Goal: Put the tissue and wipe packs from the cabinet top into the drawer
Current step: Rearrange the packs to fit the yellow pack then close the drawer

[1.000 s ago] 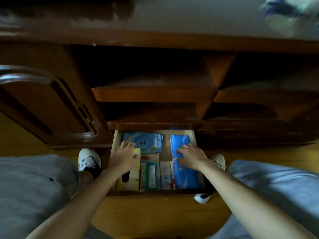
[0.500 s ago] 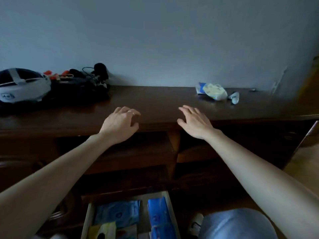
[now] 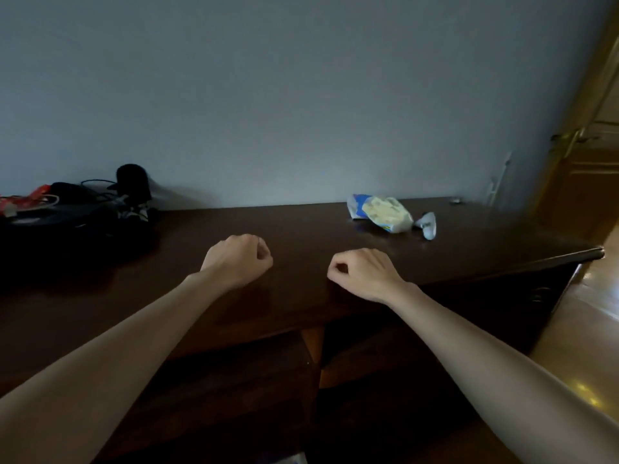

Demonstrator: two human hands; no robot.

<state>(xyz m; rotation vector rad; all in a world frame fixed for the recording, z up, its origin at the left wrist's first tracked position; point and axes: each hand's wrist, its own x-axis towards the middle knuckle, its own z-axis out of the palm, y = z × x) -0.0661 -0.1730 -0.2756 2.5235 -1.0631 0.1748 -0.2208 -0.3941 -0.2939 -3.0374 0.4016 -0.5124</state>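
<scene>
Far left of the surface (image 3: 301, 236): a dark heap of cables and gear (image 3: 77, 212), apart from the task's things and from both hands.
Left hand (image 3: 239, 259): over the middle of the cabinet top, fingers curled into a loose fist, grip closed on nothing that can be seen.
Right hand (image 3: 363, 271): beside it near the front edge, thumb against curled fingers, likewise empty as far as the view shows.
Tissue pack (image 3: 382, 213): blue and pale yellow, crumpled, lying toward the back right of the surface, well apart from the right hand.
Small wrapper (image 3: 427, 224): just beside the pack on its right; too small to say what it is.
Drawer (image 3: 291, 459): only a pale sliver shows at the bottom edge.
What has changed: a second ago both hands were down in the drawer among the packs; half a second ago they were up here with fingers spread; now the fingers have curled in.
What it means: one load seems stowed, and the pack on the right is probably next, likely for the right hand.
</scene>
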